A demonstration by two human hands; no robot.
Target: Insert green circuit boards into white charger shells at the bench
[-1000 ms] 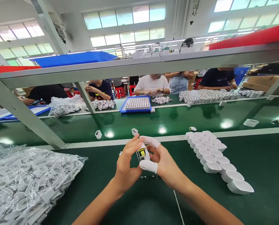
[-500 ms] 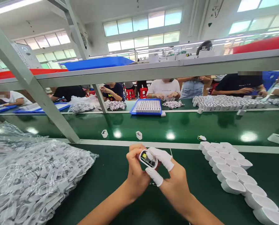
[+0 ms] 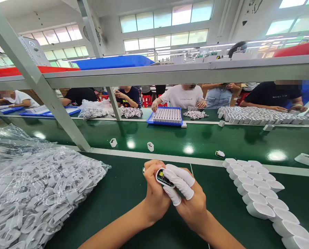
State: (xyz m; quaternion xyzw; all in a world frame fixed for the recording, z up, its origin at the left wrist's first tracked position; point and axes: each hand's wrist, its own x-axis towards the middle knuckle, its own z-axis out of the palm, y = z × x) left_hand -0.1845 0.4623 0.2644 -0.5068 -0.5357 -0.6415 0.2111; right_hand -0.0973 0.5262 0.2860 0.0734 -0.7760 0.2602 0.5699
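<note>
Above the near bench, my left hand is closed round a small white oval plastic housing, its open end facing me. Inside the housing a circuit board shows, with a yellow part on it. My right hand wears white finger cots; its fingers and thumb close on the housing's right side and cover part of the opening. A small greenish-white piece peeks out by my left fingers; I cannot tell what it is.
A clear bag of white plastic parts lies at left. Rows of white housings stand at right. Several pieces sit on the green conveyor, including a loose board. A shelf rail crosses above; people work beyond.
The housing has turned so its opening faces me more, and my right fingers now cover more of it. The view has swung left. A co-worker opposite now reaches to the blue tray.
</note>
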